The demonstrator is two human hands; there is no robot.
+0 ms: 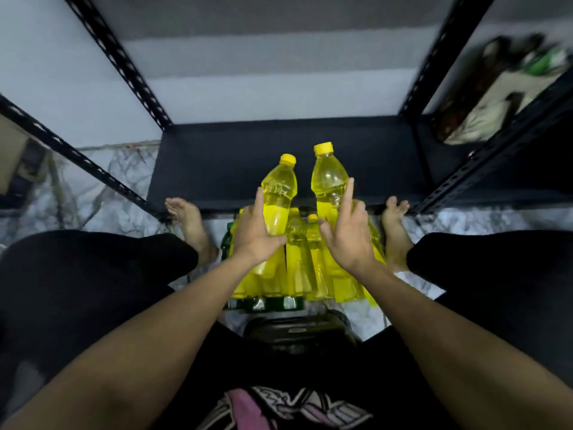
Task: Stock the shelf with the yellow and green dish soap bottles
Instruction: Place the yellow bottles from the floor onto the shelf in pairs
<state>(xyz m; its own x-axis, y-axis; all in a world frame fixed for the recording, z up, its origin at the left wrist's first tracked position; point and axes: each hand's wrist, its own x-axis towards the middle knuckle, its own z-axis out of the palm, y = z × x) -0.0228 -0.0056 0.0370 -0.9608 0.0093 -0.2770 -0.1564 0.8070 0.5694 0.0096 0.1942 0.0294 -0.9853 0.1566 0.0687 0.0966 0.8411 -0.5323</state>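
Both hands are gripping bottles. The left hand holds the left yellow bottle by its lower body, with the thumb curled across the near side and the fingers up along the bottle's left flank. The right hand holds the right yellow bottle the same way from the other side: the thumb is on the near face and the forefinger is straight up along the bottle's right flank.

Each bottle rises out of its hand roughly upright, leaning a little away from the person, with its yellow cap on top and the liquid visible above the fingers. The hands hide the bottle bases, so I cannot tell whether they touch anything. The two bottles are side by side and apart, over the front edge of the black shelf board, near its middle.

Just below the hands, a tight group of yellow bottles stands on the marbled floor in front of the board's front edge. Green bottles are on the group's near side. A bare left foot and right foot flank the group, with the toes near the board's front corners. Black perforated uprights rise from those corners. Blurred goods lie on the neighbouring shelf to the right.
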